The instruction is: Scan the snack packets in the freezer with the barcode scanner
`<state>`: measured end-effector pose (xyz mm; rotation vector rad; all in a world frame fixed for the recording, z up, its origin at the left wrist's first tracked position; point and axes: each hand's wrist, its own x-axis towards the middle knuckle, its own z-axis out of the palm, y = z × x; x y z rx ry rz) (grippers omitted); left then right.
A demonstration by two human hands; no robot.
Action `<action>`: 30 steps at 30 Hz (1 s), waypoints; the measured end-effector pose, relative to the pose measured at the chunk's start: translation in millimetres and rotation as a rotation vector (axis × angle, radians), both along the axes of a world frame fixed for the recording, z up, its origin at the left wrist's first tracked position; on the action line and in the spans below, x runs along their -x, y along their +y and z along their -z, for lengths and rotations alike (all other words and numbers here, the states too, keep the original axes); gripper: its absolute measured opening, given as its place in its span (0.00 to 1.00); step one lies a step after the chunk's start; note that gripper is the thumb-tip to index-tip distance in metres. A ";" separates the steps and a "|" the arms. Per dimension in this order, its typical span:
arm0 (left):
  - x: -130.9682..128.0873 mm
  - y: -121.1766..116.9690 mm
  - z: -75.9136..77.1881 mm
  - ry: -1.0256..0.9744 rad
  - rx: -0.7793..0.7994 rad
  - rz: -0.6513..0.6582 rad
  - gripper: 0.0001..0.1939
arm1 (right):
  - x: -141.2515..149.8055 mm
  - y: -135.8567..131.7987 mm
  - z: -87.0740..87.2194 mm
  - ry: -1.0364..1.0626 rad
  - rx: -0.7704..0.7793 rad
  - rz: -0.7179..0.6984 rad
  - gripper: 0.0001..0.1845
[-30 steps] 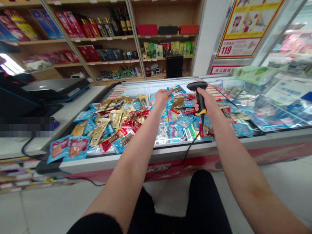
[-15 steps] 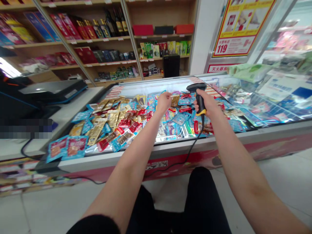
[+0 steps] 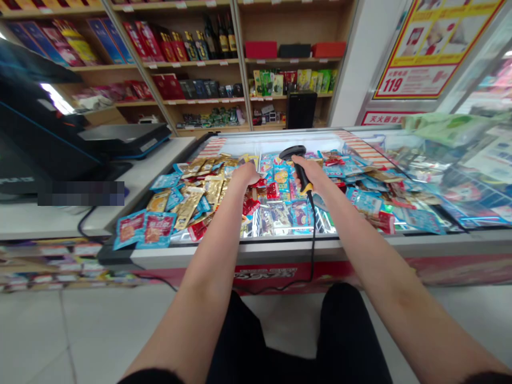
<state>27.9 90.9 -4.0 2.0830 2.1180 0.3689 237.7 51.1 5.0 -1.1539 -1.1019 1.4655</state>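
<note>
My right hand (image 3: 310,173) is shut around the grip of a black and yellow handheld barcode scanner (image 3: 299,166), held over the packets. The scanner's black cord (image 3: 312,240) hangs down over the front of a glass-topped, lit display freezer (image 3: 256,248). My left hand (image 3: 246,174) is low over the heap of packets, close to a gold snack packet (image 3: 202,192). Its fingers are hidden, so I cannot tell if it holds anything. Blue (image 3: 158,230) and red packets (image 3: 251,205) lie all around.
A white counter (image 3: 152,176) with a black flat device (image 3: 128,140) runs along the left. Wooden shelves (image 3: 208,64) of boxes and bottles stand behind the freezer. A glass panel (image 3: 452,170) covers packets to the right, below a red and yellow poster (image 3: 432,53).
My head has turned, so the freezer sits lower and further left in view. My left hand has dropped closer to the packets, and my right hand has stayed shut on the scanner.
</note>
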 end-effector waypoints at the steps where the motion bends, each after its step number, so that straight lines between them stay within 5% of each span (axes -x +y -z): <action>1: 1.6 -0.4 1.5 0.022 0.010 -0.020 0.17 | 6.0 2.8 1.8 -0.008 -0.001 -0.010 0.16; 10: -9.8 8.1 11.4 0.242 0.041 0.073 0.24 | 18.4 15.5 12.1 -0.016 -0.007 -0.027 0.13; 16: -1.2 15.6 11.2 0.193 0.059 0.091 0.25 | 15.2 14.9 11.9 -0.003 -0.028 -0.011 0.12; 20: 13.7 14.5 10.9 0.159 0.073 -0.006 0.31 | 16.3 11.8 11.1 -0.002 -0.046 -0.024 0.13; 24: 27.6 15.3 11.3 0.047 -0.053 -0.243 0.40 | 17.1 10.7 11.7 0.002 -0.049 -0.036 0.13; 30: 40.6 20.2 17.2 -0.043 -0.125 -0.353 0.31 | 16.9 12.0 14.0 0.013 -0.070 -0.047 0.11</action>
